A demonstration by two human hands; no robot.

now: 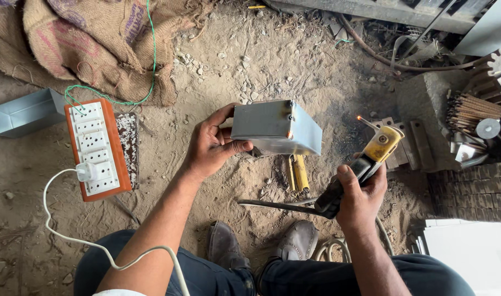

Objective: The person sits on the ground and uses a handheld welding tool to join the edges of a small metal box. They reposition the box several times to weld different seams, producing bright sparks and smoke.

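My left hand grips a grey sheet-metal box by its left end and holds it above the dirt ground. A small glowing spot shows on the box's near corner. My right hand is closed on a welding electrode holder with a yellow head, to the right of the box. A short electrode with a glowing orange tip sticks up and left from the holder, a little apart from the box.
An orange and white socket board with a white plug and cable lies at left, beside another grey metal box. Burlap sacks lie at top left. Welding rods and scrap sit at right. A yellow clamp lies below the held box.
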